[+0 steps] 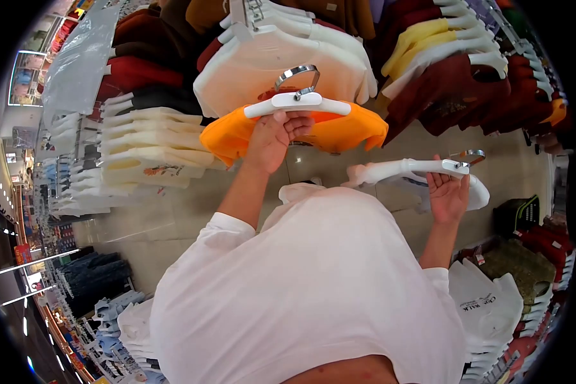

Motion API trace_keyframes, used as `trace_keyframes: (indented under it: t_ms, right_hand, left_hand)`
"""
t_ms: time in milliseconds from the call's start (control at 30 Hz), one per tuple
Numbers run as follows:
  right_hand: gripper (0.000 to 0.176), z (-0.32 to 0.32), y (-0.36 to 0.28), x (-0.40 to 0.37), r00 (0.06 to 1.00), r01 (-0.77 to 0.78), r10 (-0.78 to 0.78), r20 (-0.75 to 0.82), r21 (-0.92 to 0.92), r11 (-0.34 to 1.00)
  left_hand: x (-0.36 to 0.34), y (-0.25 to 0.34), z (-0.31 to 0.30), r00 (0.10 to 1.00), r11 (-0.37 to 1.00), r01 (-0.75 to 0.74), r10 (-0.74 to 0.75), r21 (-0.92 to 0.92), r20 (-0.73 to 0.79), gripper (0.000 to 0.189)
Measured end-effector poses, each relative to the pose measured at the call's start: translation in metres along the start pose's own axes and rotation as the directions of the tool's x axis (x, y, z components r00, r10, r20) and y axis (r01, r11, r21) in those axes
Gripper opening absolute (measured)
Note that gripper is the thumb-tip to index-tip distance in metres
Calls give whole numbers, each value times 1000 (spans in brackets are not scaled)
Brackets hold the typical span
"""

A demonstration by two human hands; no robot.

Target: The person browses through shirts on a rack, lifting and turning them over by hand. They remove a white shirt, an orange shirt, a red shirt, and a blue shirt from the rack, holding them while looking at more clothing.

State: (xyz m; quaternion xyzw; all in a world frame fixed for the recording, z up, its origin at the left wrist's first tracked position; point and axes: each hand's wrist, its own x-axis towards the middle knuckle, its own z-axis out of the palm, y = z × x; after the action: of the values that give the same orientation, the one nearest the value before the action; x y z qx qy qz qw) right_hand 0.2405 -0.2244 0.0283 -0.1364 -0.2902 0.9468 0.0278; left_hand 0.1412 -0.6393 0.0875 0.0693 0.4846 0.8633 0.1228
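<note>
- Centrally, the orange shirt (365,125) hangs on the left hanger (333,105), a white bar with a metal hook, in front of a rack of white shirts (288,54).
- Left hand (272,141): partly closed, palm toward the camera. Thumb and curled fingers grip the left hanger at its underside, below the hook.
- Right hand (448,195): partly closed, palm toward the camera. Fingers are bent at the right hanger (397,168), also white with a metal hook; grip is near the hook.
- White shirt (479,194): hangs on the right hanger, partly hidden behind the right hand. It is lower in view than the orange shirt and apart from it.
- Left side: cream shirts (160,141) hang in a row near the left forearm.
- Upper right: yellow shirts (422,35) and maroon shirts (457,89) hang on white hangers.
- Lower left: dark jeans (96,278) beside the floor (147,246), which is tiled.
- Lower right: a printed shirt (483,304), white with dark lettering, lies beside an olive garment (521,265).
</note>
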Motion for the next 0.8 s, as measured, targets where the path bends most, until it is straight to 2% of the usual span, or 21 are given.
trace_keyframes:
  t_ms: [67,233,433,633,800]
  right_hand:
    - [58,5,2,5,1000,7,-8,-23,-12,1000]
    - [58,12,4,13,999,-4,5,35,-23,1000]
    - [60,19,11,13,1000,10,-10,-18,0,1000]
    - [59,22,17,12,998,43,-44,-54,-13,999]
    - [57,31,24,15,994,25,-27,-106,-20,999]
  left_hand:
    - [13,12,0,999,999,-50,50,13,-5,47]
    - [49,31,-2,992,992,-128,128,12,-5,46]
    - [69,41,-10,990,991,-133,133,9,-36,48]
    - [71,48,-20,990,990,-135,136,-35,38,46]
    - [75,54,-20,992,990,-128,129,-52,7,46]
